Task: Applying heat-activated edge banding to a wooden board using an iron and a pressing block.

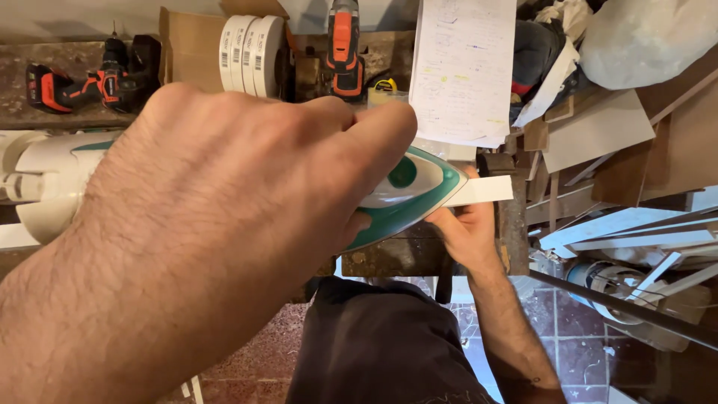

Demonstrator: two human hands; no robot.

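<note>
My left hand (224, 194) fills the foreground, reaching in from the lower left. It is closed around the handle of a green and white clothes iron (407, 183), whose tip points right. The iron's sole rests against a narrow white strip (486, 191) that sticks out to the right. My right hand (467, 236) comes up from the lower right and grips this strip from below, just under the iron's tip. Most of the iron's body is hidden behind my left hand.
A worn workbench (396, 258) carries rolls of white edge tape (250, 56), a cardboard box, two red and black drills (82, 82), an upright orange drill (344, 52) and a yellow tape measure (385, 86). A handwritten paper sheet (464, 67) hangs above. White board offcuts (628, 224) pile at right.
</note>
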